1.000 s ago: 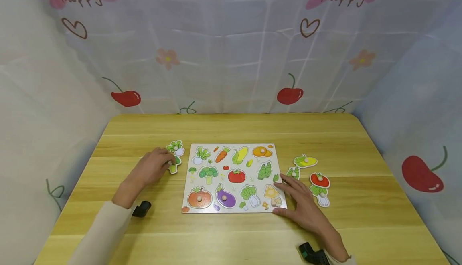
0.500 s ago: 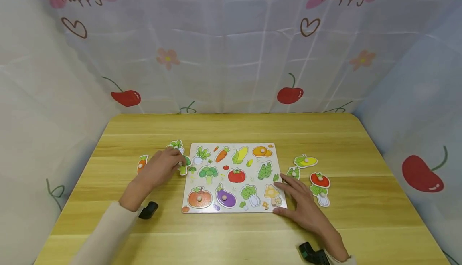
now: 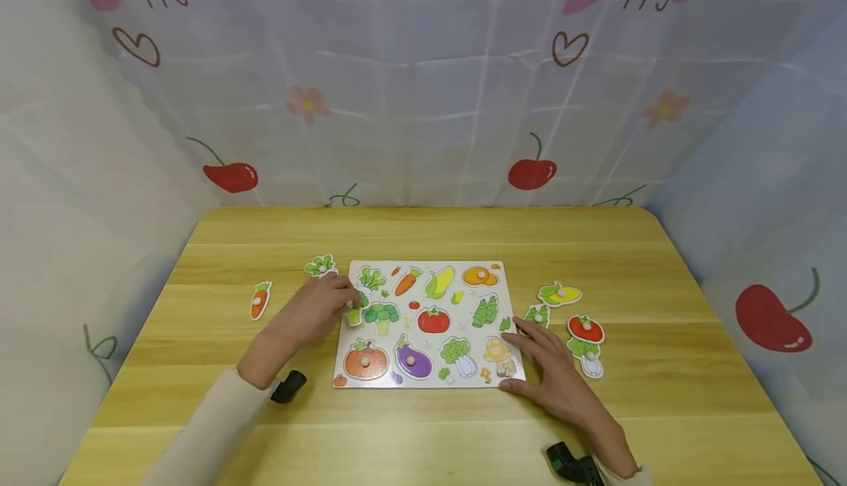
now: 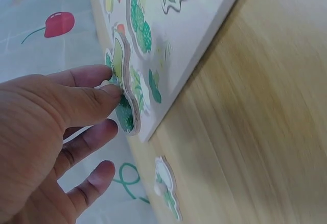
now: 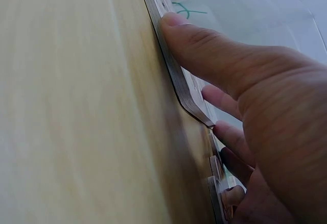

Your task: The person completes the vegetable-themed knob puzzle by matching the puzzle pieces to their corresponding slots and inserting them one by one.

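My left hand (image 3: pixel 307 317) pinches a broccoli puzzle piece (image 3: pixel 354 317) between thumb and forefinger. In the left wrist view the broccoli piece (image 4: pixel 126 117) is tilted on edge over the left part of the vegetable puzzle board (image 3: pixel 400 335), its other fingers spread apart from it. The printed broccoli (image 3: pixel 381 317) shows just to its right. My right hand (image 3: pixel 556 376) rests on the board's right edge, fingers extended; in the right wrist view its thumb touches the board's side (image 5: pixel 176 76). Knobbed pumpkin (image 3: pixel 366 368) and eggplant (image 3: pixel 417 368) pieces sit in the board.
Left of the board lie a carrot piece (image 3: pixel 259 308) and a partly hidden radish piece (image 3: pixel 320 263). On the right are corn (image 3: pixel 565 295), asparagus-like green (image 3: pixel 539 311), tomato (image 3: pixel 591 331) and bok choy (image 3: pixel 591 365) pieces. Behind the wooden table (image 3: pixel 423 434) hangs a printed curtain (image 3: pixel 410 126).
My left hand has carried the broccoli piece rightward from beside the radish piece to over the board's left edge, uncovering the carrot piece. My right hand stays in place.
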A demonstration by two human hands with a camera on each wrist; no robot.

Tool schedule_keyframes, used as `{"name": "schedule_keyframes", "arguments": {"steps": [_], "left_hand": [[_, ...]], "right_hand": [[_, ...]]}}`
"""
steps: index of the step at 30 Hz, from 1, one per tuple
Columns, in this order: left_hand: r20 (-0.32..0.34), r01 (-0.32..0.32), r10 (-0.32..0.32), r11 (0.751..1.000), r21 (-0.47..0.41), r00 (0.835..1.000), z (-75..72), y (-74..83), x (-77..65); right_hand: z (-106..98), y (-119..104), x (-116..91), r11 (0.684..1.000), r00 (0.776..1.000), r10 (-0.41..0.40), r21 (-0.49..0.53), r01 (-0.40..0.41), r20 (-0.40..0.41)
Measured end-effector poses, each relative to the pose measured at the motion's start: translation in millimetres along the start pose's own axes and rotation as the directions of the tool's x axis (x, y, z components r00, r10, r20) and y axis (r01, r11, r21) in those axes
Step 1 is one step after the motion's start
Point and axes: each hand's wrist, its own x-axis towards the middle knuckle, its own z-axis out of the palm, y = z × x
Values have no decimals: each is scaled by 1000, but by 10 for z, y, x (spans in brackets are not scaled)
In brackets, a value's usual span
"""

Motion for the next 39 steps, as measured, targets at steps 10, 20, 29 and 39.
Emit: {"name": "schedule_keyframes", "arguments": {"steps": [10,20,29,39], "left_hand": [[23,-39,39,999,-1,999,100,138,123],[38,-58,59,998,-30,998,219,228,161],[49,-64,65,998,-17,997,280,286,194],[64,-38,39,999,-13,997,330,302,202]], "right_hand": [[7,-12,12,1000,999,-27,-14,27,-17],[6,-19,22,999,999,-42,-20,41,-30],[8,-7,15,999,999,-43,-19,42,-26],[12,6,6,999,999,-34,-9,34,-19]]}}
